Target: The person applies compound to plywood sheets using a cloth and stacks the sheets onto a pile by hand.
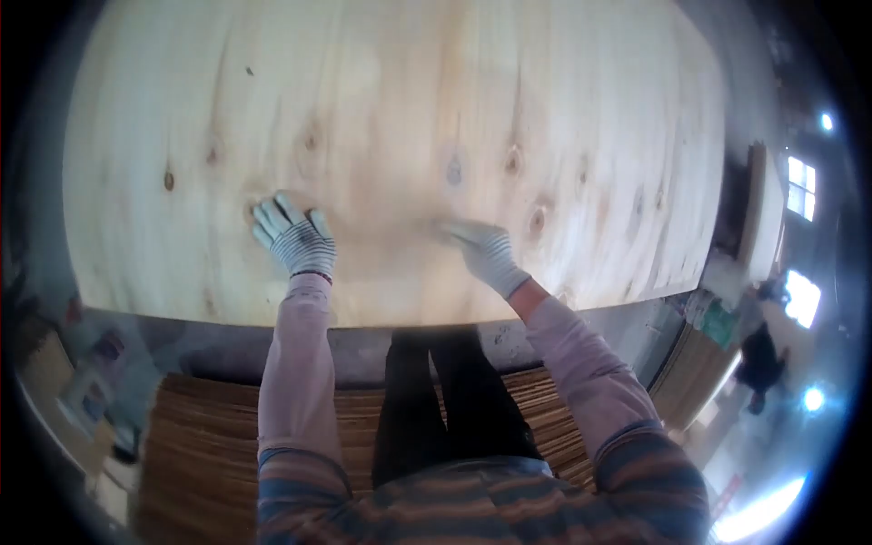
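Note:
A large pale wooden sheet [381, 118] with knots and long grain lines lies in front of me. My left hand [298, 234], in a light glove with a striped cuff, rests on it near the front edge, palm down and fingers spread. To its right, my right hand [486, 250] wears a similar glove and is over the sheet, pointing left. Its fingers are drawn together and their tips are smeared by motion. Whatever they hold, if anything, is too blurred to make out.
Behind me, at my legs, is a stack of thin brown sheets [200, 454]. More stacked boards [695, 372] stand to the right, near a green item [718, 322]. A person in dark clothes [760, 363] is farther off at the right, by bright windows [801, 188].

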Demonstrator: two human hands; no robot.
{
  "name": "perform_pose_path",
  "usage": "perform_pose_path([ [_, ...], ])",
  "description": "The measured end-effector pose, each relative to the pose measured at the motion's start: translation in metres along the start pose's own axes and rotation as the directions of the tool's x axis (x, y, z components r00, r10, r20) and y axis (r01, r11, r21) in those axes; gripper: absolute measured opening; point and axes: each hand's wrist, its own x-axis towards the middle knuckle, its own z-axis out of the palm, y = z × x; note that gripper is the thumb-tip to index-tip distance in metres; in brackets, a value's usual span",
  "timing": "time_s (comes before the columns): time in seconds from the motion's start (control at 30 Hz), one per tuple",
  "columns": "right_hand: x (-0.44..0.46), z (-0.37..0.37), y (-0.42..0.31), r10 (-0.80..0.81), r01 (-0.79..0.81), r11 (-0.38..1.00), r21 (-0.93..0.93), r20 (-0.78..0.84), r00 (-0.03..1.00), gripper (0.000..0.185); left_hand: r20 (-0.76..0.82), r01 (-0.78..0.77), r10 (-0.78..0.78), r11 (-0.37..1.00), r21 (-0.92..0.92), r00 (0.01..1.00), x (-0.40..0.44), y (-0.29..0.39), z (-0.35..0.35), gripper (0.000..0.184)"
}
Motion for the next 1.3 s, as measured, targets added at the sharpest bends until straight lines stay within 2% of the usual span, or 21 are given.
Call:
perform_pose_path([
  [0.1,0.031,-0.022,-0.006,0.309,-0.304,0.824,0.479,0.069,0.948,0.017,0.141,0.098,-0.077,0.984,-0.147,0.987,0.088,-0.011,-0.021,0.055],
  [0.13,0.053,-0.037,-0.026,0.18,-0.133,0.858,0.496,-0.047,0.983,0.023,0.008,0.224,-0.224,0.971,-0.089,0.975,0.098,-0.029,0.008,0.058],
  [0.27,0.216,-0.114,-0.019,0.086,0.135,0.393,0.91,-0.182,0.979,0.039,0.006,0.279,-0.28,0.959,0.058,0.96,0.113,-0.02,0.012,0.059],
  [0.3,0.26,-0.131,-0.024,-0.033,0.272,0.594,0.758,-0.314,0.949,0.038,0.038,0.281,-0.284,0.957,0.067,0.958,0.114,-0.02,0.009,0.059],
  [0.33,0.319,-0.145,0.017,0.102,0.228,0.498,0.837,-0.318,0.943,0.035,0.053,0.282,-0.286,0.957,0.07,0.957,0.118,-0.02,0.006,0.06],
  [0.37,0.349,-0.165,0.006,0.04,0.144,0.925,0.35,-0.468,0.883,0.033,0.07,0.279,-0.283,0.958,0.071,0.956,0.119,-0.02,0.006,0.06],
  [0.43,0.406,-0.194,0.003,-0.121,-0.034,0.968,-0.247,-0.584,0.803,0.031,0.054,0.286,-0.29,0.956,0.069,0.955,0.123,-0.021,0.014,0.06],
  [0.53,0.418,-0.185,0.002,-0.064,0.017,0.931,-0.364,-0.118,0.991,0.031,0.078,0.253,-0.257,0.966,0.056,0.963,0.115,-0.025,0.014,0.062],
  [0.6,0.336,-0.143,-0.026,-0.053,0.056,0.995,-0.077,0.04,0.998,0.028,0.09,0.272,-0.277,0.96,0.07,0.957,0.108,-0.026,0.021,0.063],
  [0.63,0.301,-0.12,-0.006,-0.169,0.2,0.918,-0.342,0.119,0.978,0.025,0.078,0.276,-0.281,0.959,0.067,0.957,0.111,-0.027,0.024,0.064],
  [0.67,0.253,-0.092,-0.002,-0.269,0.275,0.959,-0.067,0.088,0.959,0.028,0.092,0.275,-0.283,0.957,0.091,0.955,0.114,-0.027,0.021,0.065],
  [0.77,0.106,0.003,0.009,-0.476,0.458,0.865,-0.204,-0.049,0.878,0.038,0.092,0.266,-0.275,0.959,0.099,0.957,0.114,-0.031,0.028,0.067],
  [0.9,-0.078,0.109,-0.017,-0.138,0.102,0.912,-0.397,-0.062,0.988,0.033,-0.05,0.248,-0.248,0.969,-0.005,0.967,0.102,-0.041,0.069,0.065],
  [1.0,-0.162,0.201,-0.013,-0.05,-0.066,0.946,-0.318,-0.344,0.938,0.028,0.082,-0.039,0.039,0.999,0.001,0.996,0.102,-0.059,0.023,0.059],
  [1.07,-0.169,0.24,-0.038,0.194,-0.135,0.98,0.148,-0.539,0.82,0.025,0.005,-0.381,0.381,0.924,-0.017,0.924,0.1,-0.094,0.006,0.054],
  [1.13,-0.158,0.256,-0.067,0.521,-0.154,0.773,0.616,-0.478,0.707,0.024,0.042,-0.549,0.553,0.832,-0.084,0.832,0.085,-0.169,-0.006,0.051],
  [1.17,-0.148,0.254,-0.083,0.629,-0.11,0.588,0.801,-0.368,0.685,0.024,0.005,-0.442,0.444,0.891,0.105,0.896,0.067,-0.211,-0.001,0.05],
  [1.2,-0.138,0.248,-0.095,0.696,-0.064,0.37,0.927,-0.231,0.679,0.025,0.023,-0.204,0.211,0.963,-0.174,0.977,0.052,-0.26,0.015,0.051],
  [1.23,-0.125,0.238,-0.109,0.725,-0.029,0.133,0.991,-0.077,0.684,0.025,0.109,0.075,-0.016,0.822,-0.565,0.994,0.034,-0.292,0.006,0.054],
  [1.27,-0.103,0.221,-0.137,0.741,0.005,-0.002,1.0,-0.002,0.672,0.024,0.031,0.017,-0.009,0.962,-0.273,0.999,0.022,-0.304,-0.007,0.054],
  [1.3,-0.084,0.225,-0.125,0.704,-0.073,0.287,0.955,-0.159,0.692,0.025,-0.039,-0.017,0.019,0.999,0.051,0.999,0.014,-0.307,-0.011,0.054],
])
